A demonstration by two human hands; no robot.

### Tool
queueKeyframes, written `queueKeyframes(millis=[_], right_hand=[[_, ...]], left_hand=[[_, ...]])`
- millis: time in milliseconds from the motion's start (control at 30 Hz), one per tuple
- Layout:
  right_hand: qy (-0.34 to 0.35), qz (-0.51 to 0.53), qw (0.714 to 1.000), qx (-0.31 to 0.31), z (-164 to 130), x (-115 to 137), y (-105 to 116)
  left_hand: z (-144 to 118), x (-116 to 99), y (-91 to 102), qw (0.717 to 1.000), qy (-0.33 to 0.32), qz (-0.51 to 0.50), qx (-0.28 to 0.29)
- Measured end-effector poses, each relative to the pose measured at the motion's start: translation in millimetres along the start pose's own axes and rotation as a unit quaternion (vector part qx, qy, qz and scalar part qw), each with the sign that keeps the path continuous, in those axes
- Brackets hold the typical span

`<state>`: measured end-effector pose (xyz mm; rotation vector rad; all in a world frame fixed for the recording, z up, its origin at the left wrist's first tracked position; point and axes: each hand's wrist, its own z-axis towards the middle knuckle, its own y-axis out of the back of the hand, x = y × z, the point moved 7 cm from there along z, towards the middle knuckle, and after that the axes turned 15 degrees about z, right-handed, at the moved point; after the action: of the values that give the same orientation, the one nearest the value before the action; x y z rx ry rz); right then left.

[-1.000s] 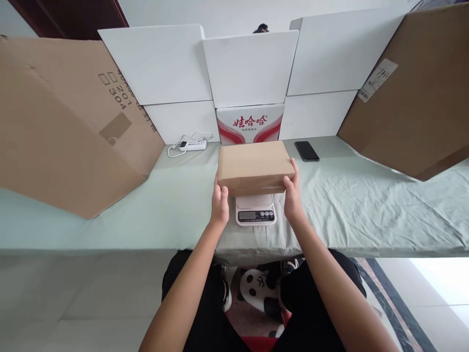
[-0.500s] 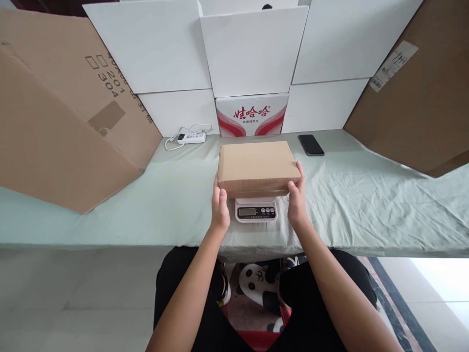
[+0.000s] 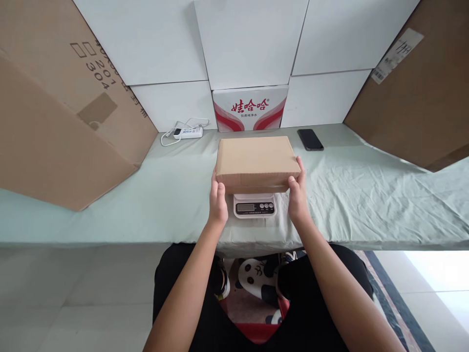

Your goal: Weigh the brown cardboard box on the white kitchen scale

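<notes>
A flat brown cardboard box [image 3: 256,161] rests on top of a small white digital scale [image 3: 255,206] near the front edge of the table. My left hand [image 3: 218,201] grips the box's near-left corner. My right hand [image 3: 297,198] grips its near-right corner. Only the scale's front panel with its display and buttons shows beneath the box.
The table wears a pale green cloth [image 3: 366,195]. A black phone [image 3: 310,139] lies behind the box on the right, a white power strip [image 3: 186,132] on the left. Big brown cartons [image 3: 62,127] [image 3: 414,98] flank the space; white boxes [image 3: 252,44] and a red-printed carton [image 3: 250,108] stand behind.
The view has tilted downward a little. Both hands stay on the box's near corners, and the box stays on the scale.
</notes>
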<state>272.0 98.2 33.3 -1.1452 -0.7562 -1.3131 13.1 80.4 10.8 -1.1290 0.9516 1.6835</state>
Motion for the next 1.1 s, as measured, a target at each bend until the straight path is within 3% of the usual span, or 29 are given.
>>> queueKeyframes(millis=[367,600,1100], right_hand=[[-0.005,0.023,1.0,-0.009,3.1,-7.8,4.9],[-0.038,0.086,0.99,-0.101,13.5,-15.9,34.7],[-0.034,0.186,0.965,-0.184,16.6,-19.6,49.8]], left_hand=[[-0.8,-6.0,4.2,1.0,-0.021,0.019,-0.006],[9.7,5.2,27.3,0.997,0.004,0.02,-0.08],[15.3,11.4,37.9,0.994,0.022,0.01,-0.106]])
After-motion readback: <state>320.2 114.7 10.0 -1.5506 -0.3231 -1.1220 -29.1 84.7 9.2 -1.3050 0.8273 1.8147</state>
